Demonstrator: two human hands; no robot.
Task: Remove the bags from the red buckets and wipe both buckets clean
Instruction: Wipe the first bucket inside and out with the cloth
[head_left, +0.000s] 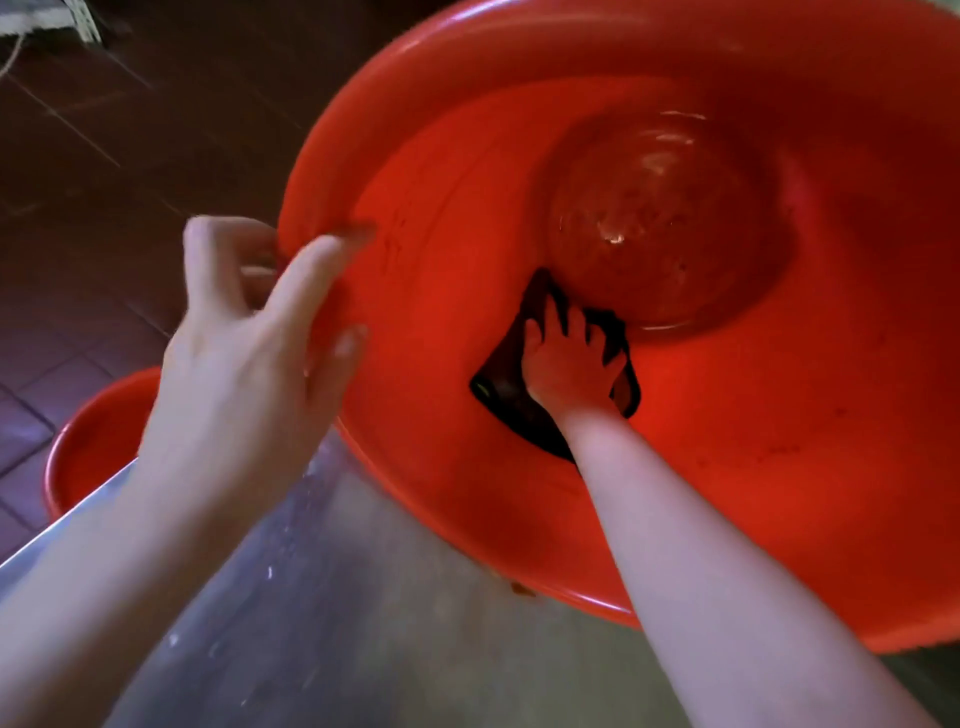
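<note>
Floor at the left bears a second bucket, half hidden behind the table edge. The tilted bucket is gripped at its rim by the left hand, fingers curled over, likely to keep the inside exposed. A cloth is pressed to the inner wall by the right hand, fingers spread, beside the wet base. Open wall is left rightward; no bag is seen.

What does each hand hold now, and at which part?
The left hand grips the large red bucket by its left rim. The right hand presses a dark cloth flat against the bucket's inner wall.
</note>
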